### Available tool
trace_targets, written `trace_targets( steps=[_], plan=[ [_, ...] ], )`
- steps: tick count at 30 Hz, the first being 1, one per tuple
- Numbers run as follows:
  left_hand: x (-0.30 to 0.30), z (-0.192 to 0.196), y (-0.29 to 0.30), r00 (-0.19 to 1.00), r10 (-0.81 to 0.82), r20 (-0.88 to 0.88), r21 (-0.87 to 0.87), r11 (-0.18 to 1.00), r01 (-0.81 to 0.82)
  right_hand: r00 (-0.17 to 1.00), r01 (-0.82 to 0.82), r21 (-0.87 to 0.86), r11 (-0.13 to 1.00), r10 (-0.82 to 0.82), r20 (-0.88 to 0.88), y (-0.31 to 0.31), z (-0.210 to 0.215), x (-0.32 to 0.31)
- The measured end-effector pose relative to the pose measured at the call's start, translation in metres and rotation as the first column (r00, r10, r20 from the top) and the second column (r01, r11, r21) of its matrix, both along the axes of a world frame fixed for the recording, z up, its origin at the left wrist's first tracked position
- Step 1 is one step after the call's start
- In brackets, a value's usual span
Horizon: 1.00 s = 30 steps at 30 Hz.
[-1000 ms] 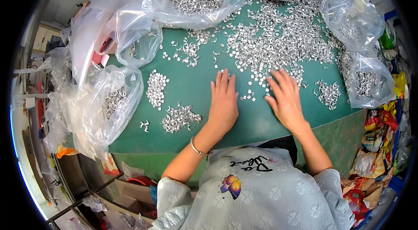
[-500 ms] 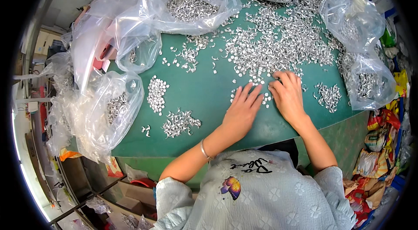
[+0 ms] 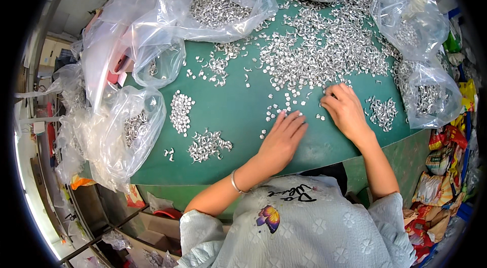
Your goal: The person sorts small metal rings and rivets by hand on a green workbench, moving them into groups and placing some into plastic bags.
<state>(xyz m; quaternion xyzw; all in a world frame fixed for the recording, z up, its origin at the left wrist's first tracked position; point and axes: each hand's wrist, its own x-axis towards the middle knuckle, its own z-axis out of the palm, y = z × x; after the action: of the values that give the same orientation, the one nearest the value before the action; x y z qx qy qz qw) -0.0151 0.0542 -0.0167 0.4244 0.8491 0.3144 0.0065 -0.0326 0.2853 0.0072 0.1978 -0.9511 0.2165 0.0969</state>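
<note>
Small silver metal pieces, some flower-shaped and some curved, lie in a large heap (image 3: 324, 49) across the far middle of a green table. My left hand (image 3: 282, 138) rests low over the tabletop with its fingers stretched out, their tips beside a loose scatter of flower-shaped pieces (image 3: 287, 99). My right hand (image 3: 347, 113) has bent fingers, with thumb and forefinger apart at the heap's near edge; no held piece shows. To the left sit a small group of flower-shaped pieces (image 3: 181, 111) and a pile of curved pieces (image 3: 209, 145). Another small pile (image 3: 382, 113) lies right of my right hand.
Clear plastic bags holding metal pieces stand around the green table (image 3: 238, 115): a big bag (image 3: 218, 9) at the far left, a bag (image 3: 133, 131) at the left edge, and a bag (image 3: 428, 98) at the right. Colourful packets (image 3: 436, 166) lie beyond the right edge.
My left hand has drawn slightly nearer to me, uncovering loose flower-shaped pieces. My right hand has shifted a little to the right, and the pieces between the hands are more spread out.
</note>
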Motion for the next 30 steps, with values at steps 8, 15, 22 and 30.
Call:
trace_targets(
  steps=[8,15,22,30],
  plan=[
    [-0.009,0.011,0.024,0.998,0.061,0.019,0.067,0.996,-0.063,0.999,-0.027,-0.05,0.998,0.025,-0.047,-0.017,0.0,-0.006],
    [-0.024,0.008,0.019,0.969,0.247,-0.008,0.02,0.969,-0.247,0.996,0.017,-0.087,0.996,-0.009,0.086,0.009,0.002,0.036],
    [-0.012,0.0,0.025,0.978,0.205,0.037,-0.047,0.978,-0.204,0.996,0.084,-0.11,0.99,-0.085,0.001,0.008,0.008,0.037],
    [-0.006,0.012,0.025,0.979,0.203,0.006,0.06,0.977,-0.203,0.998,0.056,-0.008,0.998,-0.056,0.002,0.012,-0.003,0.054]
  ],
)
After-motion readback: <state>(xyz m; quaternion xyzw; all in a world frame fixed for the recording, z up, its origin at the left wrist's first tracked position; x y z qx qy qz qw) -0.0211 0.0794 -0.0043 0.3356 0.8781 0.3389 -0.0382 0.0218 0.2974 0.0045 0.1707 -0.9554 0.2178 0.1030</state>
